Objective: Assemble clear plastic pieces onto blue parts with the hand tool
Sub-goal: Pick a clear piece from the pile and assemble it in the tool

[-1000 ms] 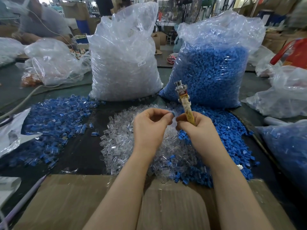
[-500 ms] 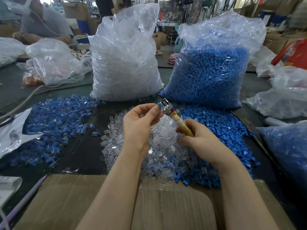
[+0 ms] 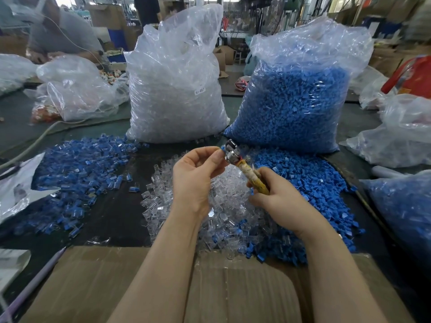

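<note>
- Left hand [image 3: 194, 180] pinches a small blue part [image 3: 222, 149] at its sides against the tool's head; it looks light, stiff and easily dropped.
- Right hand [image 3: 277, 201] grips the hand tool [image 3: 242, 167] by its wrapped handle, above the near clear pieces [image 3: 224, 206].

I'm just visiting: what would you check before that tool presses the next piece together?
1. Right hand grips the hand tool by its taped handle: ok.
2. Left hand pinches a blue part at the tool's metal head: ok.
3. Clear piece on it: cannot tell.
4. Part seated squarely: cannot tell.
5. Loose clear pieces within reach: ok.
</note>
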Demonstrator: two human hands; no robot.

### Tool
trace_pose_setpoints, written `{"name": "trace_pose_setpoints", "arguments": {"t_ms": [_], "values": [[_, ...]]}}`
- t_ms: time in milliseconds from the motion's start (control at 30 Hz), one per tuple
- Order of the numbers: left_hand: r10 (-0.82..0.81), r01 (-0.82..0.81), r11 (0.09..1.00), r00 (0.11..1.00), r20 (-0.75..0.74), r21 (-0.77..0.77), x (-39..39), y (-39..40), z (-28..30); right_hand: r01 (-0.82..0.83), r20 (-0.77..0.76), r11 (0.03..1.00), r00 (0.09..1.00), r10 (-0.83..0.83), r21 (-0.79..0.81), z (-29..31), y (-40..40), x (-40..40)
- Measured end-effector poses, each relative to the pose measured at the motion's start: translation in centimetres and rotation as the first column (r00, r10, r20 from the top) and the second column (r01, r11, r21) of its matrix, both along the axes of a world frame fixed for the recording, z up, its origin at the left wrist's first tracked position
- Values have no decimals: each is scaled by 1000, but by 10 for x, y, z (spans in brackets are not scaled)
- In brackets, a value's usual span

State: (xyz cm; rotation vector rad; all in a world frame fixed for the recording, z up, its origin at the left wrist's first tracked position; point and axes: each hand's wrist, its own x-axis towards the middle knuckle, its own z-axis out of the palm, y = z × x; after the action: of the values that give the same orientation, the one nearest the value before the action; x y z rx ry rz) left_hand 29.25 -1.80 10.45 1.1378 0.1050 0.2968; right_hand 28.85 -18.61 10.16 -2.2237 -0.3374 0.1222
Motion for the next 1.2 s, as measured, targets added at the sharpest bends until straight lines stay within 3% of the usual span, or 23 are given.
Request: {"name": "trace_pose_setpoints", "arguments": {"t_ms": [433,767,1000,1100,1200], "values": [[-28,28,999,999,27,17,-1,1,2,-55,22,997,998,56,-46,1,1,-2],[-20,20,1000,999,27,9,-2,1,5,35,138,996,990,-23,-81,-3,6,-3],[-12,12,1000,997,-72,3,-3,9,8,15,67,997,998,-10,-76,-1,10,-4],[99,-116,988,981,-166,-101,-2,32,9,83,98,995,992,-77,-62,-2,8,0],[319,-387,902,896,-308,-190,-1,70,3,183,102,981,979,-176,-63,-4,-2,6]]}}
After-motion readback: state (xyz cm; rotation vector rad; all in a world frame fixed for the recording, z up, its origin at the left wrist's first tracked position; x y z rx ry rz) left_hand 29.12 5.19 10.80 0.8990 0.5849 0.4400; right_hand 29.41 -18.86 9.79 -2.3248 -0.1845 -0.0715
